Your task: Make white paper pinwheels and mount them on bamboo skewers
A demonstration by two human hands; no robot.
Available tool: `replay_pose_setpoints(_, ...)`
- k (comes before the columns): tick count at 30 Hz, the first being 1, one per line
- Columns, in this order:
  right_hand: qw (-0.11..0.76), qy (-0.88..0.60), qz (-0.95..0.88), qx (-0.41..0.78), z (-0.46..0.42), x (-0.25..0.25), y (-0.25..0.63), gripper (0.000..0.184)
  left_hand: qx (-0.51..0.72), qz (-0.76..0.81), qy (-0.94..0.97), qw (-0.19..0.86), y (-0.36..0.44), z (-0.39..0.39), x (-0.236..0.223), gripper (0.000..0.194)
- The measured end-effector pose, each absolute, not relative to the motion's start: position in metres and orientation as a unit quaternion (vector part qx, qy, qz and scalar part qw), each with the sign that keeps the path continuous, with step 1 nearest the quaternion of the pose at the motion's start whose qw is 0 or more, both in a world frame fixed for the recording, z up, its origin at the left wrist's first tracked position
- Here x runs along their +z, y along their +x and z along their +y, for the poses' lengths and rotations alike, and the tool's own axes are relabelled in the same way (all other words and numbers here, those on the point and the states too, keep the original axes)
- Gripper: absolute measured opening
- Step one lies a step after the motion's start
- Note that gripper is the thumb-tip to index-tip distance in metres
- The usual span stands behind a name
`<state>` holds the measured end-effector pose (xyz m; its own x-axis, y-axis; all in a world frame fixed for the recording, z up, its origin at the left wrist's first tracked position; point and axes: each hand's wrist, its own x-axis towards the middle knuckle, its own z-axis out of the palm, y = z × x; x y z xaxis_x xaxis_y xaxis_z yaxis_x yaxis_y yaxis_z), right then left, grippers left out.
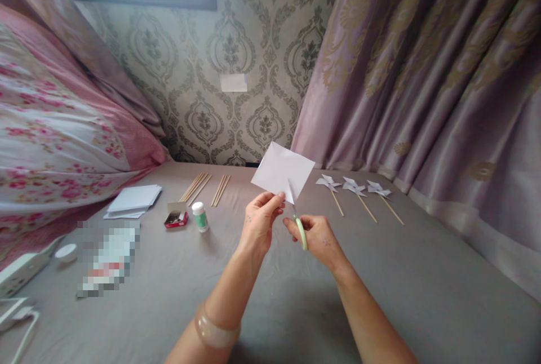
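Pinched at its lower corner by my left hand (262, 216), a white square sheet of paper (281, 165) is held up over the table, turned like a diamond. Creases run in from its corners. My right hand (316, 235) is closed round the pale green handles of a pair of scissors (301, 233). The blades point up and lie at the paper's lower corner, just right of my left fingertips. How far they have cut in I cannot tell. Three white paper pinwheels (354, 186) on wooden sticks lie to the right.
On the left are a stack of white paper (132, 200), several wooden sticks (196, 188), a small red open box (176, 217), a white-and-green bottle (200, 217), a white round lid (66, 253), a blurred-out packet (110, 257) and a power strip (23, 271). Curtains (406, 71) hang at the right.
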<state>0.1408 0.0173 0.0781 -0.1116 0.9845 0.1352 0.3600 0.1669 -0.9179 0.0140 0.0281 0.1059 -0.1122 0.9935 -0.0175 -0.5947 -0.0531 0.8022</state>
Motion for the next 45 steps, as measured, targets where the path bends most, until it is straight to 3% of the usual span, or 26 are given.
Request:
replay_pose_setpoints(36,0.408,-0.541,-0.641,0.362,0.0158,0.0788,0.1398,0.045,0.672,0.346,0.251,0.605,0.0137,0.0316,0.1045,0.037)
replay_pose_setpoints(45,0.385,-0.565,-0.635,0.359,0.0080,0.0780,0.1365,0.044,0.720,0.361,0.281,0.522,0.0084,0.0339,0.1025,0.034)
